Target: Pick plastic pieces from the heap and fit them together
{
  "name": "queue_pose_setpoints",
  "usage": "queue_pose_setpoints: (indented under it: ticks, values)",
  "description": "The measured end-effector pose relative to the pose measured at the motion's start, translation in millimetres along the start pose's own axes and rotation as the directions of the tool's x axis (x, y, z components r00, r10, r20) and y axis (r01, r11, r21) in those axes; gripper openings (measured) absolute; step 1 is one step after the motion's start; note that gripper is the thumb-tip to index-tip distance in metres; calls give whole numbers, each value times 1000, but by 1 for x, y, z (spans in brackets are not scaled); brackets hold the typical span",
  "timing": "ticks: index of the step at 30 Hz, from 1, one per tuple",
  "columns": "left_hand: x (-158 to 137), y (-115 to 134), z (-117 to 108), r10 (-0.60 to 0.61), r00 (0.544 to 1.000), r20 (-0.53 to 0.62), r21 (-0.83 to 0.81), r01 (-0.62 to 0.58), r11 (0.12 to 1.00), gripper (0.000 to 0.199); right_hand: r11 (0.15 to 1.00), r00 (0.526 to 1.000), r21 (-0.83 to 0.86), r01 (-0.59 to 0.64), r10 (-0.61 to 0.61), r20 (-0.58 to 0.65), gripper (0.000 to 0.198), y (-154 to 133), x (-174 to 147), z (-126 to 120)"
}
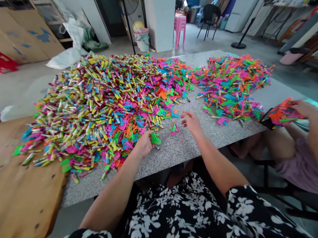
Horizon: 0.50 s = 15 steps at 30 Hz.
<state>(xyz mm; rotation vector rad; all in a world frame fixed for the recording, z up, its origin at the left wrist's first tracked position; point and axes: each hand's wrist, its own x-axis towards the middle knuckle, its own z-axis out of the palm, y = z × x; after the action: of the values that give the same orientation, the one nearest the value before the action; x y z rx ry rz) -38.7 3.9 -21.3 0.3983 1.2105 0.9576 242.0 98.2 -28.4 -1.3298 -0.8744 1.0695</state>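
My left hand (144, 143) is closed around a green plastic piece (155, 139) at the near edge of a big heap. Small wrapped tubes (94, 95) in yellow, red and blue make up most of that heap, with flat plastic pieces (127, 123) in pink, orange, blue and green along its near side. Over the bare speckled tabletop (184, 151) hovers my right hand (190, 123), its fingers apart and slightly curled, with nothing visible in them. Between my hands lie a few loose pink and green pieces (174, 129).
A second heap of bright plastic pieces (231, 87) covers the table's right part. At the right edge another person's hand (303, 108) is at a black container (267, 120) of orange and pink pieces. A wooden board (21, 190) adjoins the table at left.
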Motion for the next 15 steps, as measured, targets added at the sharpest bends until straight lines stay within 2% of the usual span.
queue_pose_setpoints:
  ticks: [1, 2, 4, 6, 7, 8, 9, 11, 13, 15]
  values:
    - [-2, 0, -1, 14, 1000, 17, -2, -14, 1000, 23, 981, 991, -186, 47, -21, 135, 30, 4, -7, 17]
    - [-5, 0, -1, 40, 999, 36, 10, -40, 999, 20, 915, 961, -374, 153, -49, 272, 26, 9, -15, 35]
    - [-9, 0, -2, 108, 991, 74, 52, -112, 992, 26, 664, 866, -630, 403, -55, 496, 23, 18, -32, 69]
    - [-13, 1, -3, 171, 980, 99, 84, -179, 980, 35, 414, 805, -734, 539, 5, 593, 26, 25, -42, 95]
    - [-15, 2, -4, 193, 977, 94, 98, -202, 974, 37, 335, 798, -759, 558, 35, 602, 28, 27, -45, 104]
    - [-16, 3, -5, 214, 974, 77, 111, -221, 969, 37, 293, 801, -776, 559, 52, 597, 29, 29, -45, 110]
    - [-16, 4, -7, 234, 971, 54, 120, -239, 963, 37, 285, 807, -784, 551, 56, 588, 28, 30, -45, 113]
    - [-15, 6, -9, 273, 962, 7, 116, -272, 955, 38, 371, 834, -779, 505, 22, 551, 22, 30, -44, 112]
    - [-13, 7, -10, 311, 950, -31, 68, -308, 949, 39, 571, 882, -718, 399, -25, 470, 17, 29, -47, 105]
    - [-9, 8, -8, 344, 937, -64, -17, -346, 938, 37, 805, 922, -540, 246, -24, 385, 15, 28, -58, 97]
